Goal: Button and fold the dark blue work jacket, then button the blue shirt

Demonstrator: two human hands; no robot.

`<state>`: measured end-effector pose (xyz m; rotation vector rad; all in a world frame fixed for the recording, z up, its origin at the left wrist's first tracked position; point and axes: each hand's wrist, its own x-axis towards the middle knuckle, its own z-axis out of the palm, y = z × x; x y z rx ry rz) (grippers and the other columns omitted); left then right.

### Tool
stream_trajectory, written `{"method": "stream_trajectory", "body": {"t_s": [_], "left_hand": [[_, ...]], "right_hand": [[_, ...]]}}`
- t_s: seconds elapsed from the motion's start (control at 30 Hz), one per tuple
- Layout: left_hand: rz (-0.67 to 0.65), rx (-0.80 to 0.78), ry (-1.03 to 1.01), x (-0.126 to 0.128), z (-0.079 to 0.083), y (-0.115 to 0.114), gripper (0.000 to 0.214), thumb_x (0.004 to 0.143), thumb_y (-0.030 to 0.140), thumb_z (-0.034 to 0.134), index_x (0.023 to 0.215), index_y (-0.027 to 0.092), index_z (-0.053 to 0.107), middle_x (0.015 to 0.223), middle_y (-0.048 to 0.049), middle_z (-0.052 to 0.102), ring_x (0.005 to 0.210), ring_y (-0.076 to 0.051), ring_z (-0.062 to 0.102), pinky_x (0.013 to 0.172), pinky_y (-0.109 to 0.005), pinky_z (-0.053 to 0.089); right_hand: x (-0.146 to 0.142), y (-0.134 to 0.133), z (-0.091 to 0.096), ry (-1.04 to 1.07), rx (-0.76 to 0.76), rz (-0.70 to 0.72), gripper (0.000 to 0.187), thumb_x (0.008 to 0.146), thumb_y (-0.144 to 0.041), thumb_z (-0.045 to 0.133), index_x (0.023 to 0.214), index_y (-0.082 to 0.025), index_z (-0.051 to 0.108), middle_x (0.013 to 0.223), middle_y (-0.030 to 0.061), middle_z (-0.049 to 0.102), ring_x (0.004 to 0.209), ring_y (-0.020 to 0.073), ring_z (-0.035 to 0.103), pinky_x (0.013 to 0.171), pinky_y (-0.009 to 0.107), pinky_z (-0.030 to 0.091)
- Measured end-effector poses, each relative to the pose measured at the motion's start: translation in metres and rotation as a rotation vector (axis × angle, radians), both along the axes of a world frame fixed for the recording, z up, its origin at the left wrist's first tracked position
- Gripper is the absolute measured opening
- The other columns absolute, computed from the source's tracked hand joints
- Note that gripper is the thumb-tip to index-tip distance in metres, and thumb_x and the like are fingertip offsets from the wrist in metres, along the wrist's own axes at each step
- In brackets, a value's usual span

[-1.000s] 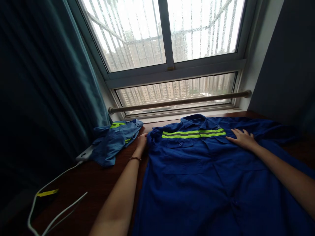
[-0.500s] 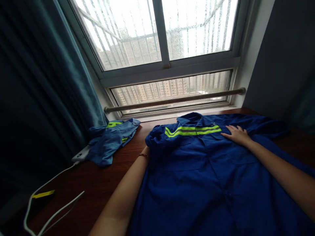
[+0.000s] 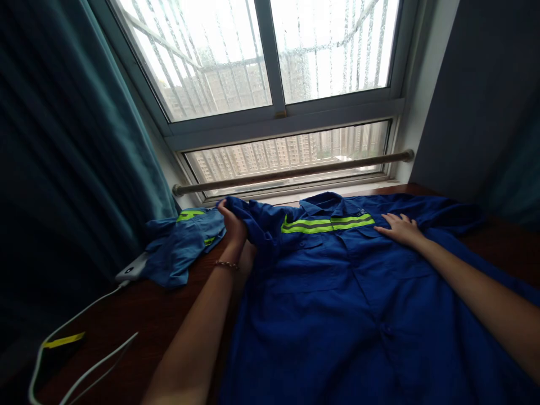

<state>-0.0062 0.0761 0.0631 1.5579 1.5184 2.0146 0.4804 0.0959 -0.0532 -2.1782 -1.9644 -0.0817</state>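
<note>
A dark blue work jacket (image 3: pixel 320 315) lies spread over the wooden surface, its collar toward the window. A yellow-green and grey reflective band crosses its chest. At the left side of the jacket, my left hand (image 3: pixel 235 226) is closed on the sleeve and lifts it; some of its fingers are hidden by the cloth. My right hand (image 3: pixel 400 229) rests flat on the chest just right of the band, fingers spread. The right sleeve (image 3: pixel 447 211) stretches out beyond that hand.
To the left, a lighter blue garment (image 3: pixel 177 247) with yellow-green strips lies crumpled near the curtain (image 3: pixel 122 140). Beside it sits a white power strip (image 3: pixel 131 269) with a white cable (image 3: pixel 80 318). A yellow strip (image 3: pixel 65 340) lies at lower left. A rail (image 3: pixel 295 172) crosses the window.
My left hand has come out from under the jacket's left edge, moving left and up with the sleeve. My right hand stays flat on the chest. The view has shifted slightly.
</note>
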Motion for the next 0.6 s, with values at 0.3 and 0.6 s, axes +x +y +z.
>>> {"method": "stream_trajectory", "body": {"t_s": [0.3, 0.6], "left_hand": [[0.732, -0.558, 0.276, -0.086, 0.002, 0.004, 0.091, 0.061, 0.018, 0.065, 0.135, 0.012, 0.012, 0.137, -0.0289, 0.007, 0.123, -0.049, 0.01, 0.086, -0.07, 0.013], [0.979, -0.143, 0.165, -0.079, 0.016, -0.009, 0.089, 0.071, 0.028, 0.057, 0.133, 0.001, -0.001, 0.135, -0.0335, -0.001, 0.127, -0.042, 0.003, 0.1, -0.056, 0.009]], "right_hand": [[-0.001, -0.001, 0.0, -0.004, 0.007, 0.007, 0.077, 0.071, -0.071, 0.028, 0.131, -0.022, 0.035, 0.136, 0.0068, 0.035, 0.12, 0.0388, 0.027, 0.092, 0.059, 0.024], [-0.02, -0.016, 0.022, -0.128, 0.119, 0.046, 0.048, 0.076, -0.048, 0.039, 0.103, -0.013, 0.06, 0.103, 0.0151, 0.061, 0.096, 0.0283, 0.055, 0.078, 0.037, 0.042]]}}
